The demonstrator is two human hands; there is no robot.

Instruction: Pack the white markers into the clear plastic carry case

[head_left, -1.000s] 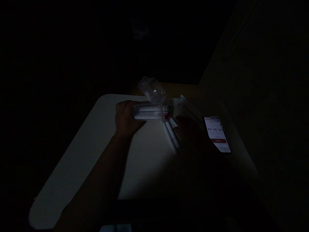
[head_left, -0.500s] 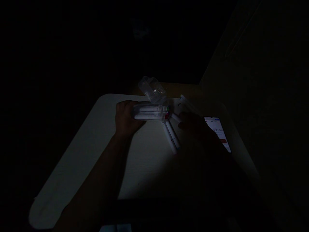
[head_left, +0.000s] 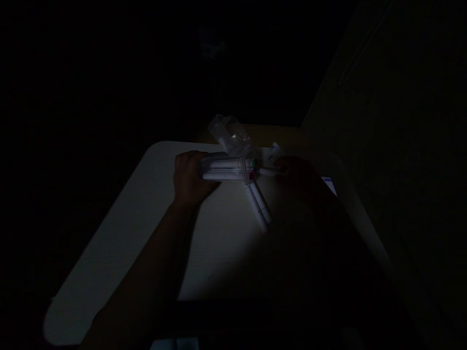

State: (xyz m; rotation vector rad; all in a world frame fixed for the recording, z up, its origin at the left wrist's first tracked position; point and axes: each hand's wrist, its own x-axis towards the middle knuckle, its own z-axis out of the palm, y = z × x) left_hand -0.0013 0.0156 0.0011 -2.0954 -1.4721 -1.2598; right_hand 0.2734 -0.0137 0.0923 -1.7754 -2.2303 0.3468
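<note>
My left hand is wrapped round the closed end of a clear plastic case lying on its side, its mouth to the right. Several white markers with coloured ends, green and red among them, lie inside it. At the mouth, my right hand grips a white marker that points left at the case. Just below the mouth, two white markers lie side by side on the table. Behind the case sits a clear plastic lid. Deep shadow hides much of my right hand.
The scene is very dark. A pale table with rounded corners carries everything. A lit phone lies at the right, mostly covered by my right arm. The end of another white marker shows behind my right hand.
My right hand has shifted slightly right and up, and the marker in it now lies more level with the case. My right arm covers more of the phone. My left hand has stayed put.
</note>
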